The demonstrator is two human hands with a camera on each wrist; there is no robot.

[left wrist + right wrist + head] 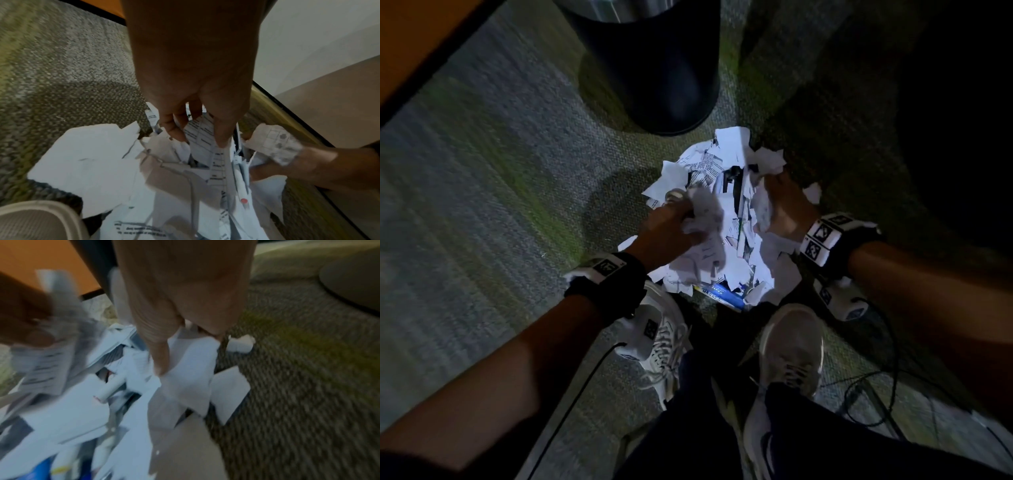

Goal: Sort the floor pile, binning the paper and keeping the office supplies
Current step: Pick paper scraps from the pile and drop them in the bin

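Note:
A pile of torn white printed paper (717, 219) lies on the carpet in front of my shoes. My left hand (671, 228) grips a bunch of paper scraps (202, 134) at the pile's left side. My right hand (784, 205) holds crumpled scraps (191, 363) at the pile's right side. Among the paper lie a black clip-like item (732, 178), a white pen with a red dot (242, 193), another white pen-like stick (111, 388), and a blue packet (722, 294) at the near edge. A black waste bin (650, 65) stands just beyond the pile.
An orange desk panel (410, 44) runs along the far left. My two white shoes (664, 342) stand right behind the pile. Black cables (866, 387) trail on the carpet at the right. A loose paper scrap (241, 343) lies apart on the carpet.

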